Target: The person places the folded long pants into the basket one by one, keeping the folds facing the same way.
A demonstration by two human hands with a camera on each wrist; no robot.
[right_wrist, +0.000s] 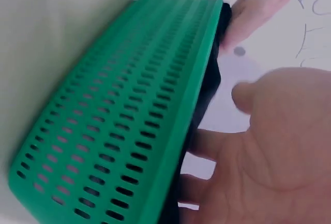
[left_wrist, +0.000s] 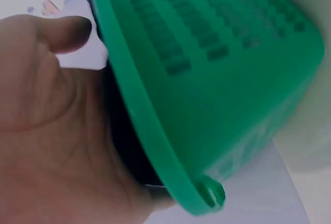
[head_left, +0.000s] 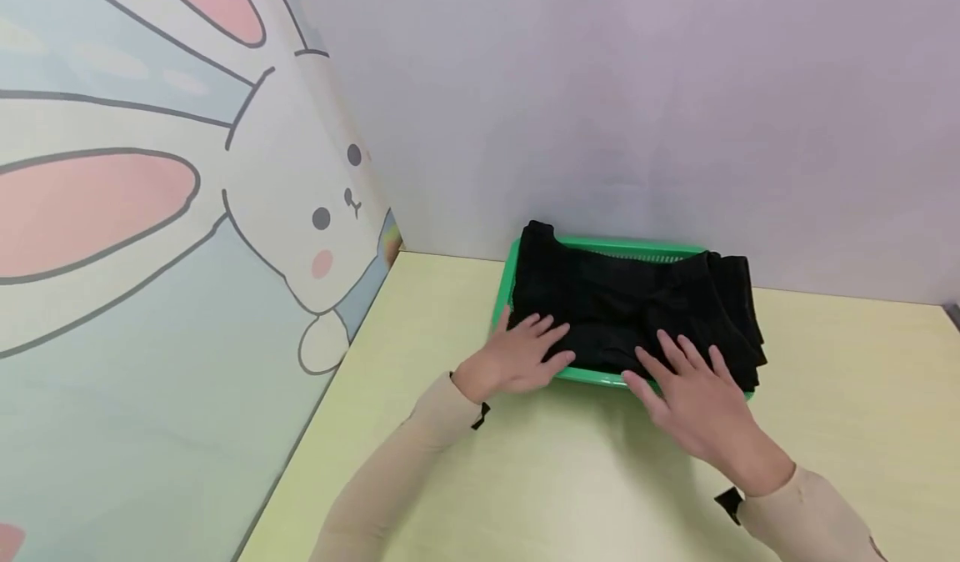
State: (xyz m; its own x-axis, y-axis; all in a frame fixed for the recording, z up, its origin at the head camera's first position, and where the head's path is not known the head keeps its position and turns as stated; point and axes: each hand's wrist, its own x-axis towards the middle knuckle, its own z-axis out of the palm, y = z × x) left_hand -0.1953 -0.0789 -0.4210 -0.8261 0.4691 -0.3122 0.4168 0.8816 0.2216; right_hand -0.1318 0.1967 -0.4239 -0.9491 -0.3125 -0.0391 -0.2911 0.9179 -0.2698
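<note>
Head view first. Where are the 2 hands?

— Nearest is the right hand (head_left: 693, 399), fingers straight and spread, flat on the front of the black cloth (head_left: 630, 303). The left hand (head_left: 519, 352) presses its front-left part the same way. Neither grips anything.

And the cloth?

— Folded in the green basket (head_left: 504, 291) on the pale table (head_left: 525, 479), spilling over the right rim. I'd judge pressing evenly and tucking that overhang inward works best, without tipping the basket toward the wall (head_left: 637, 87).
</note>
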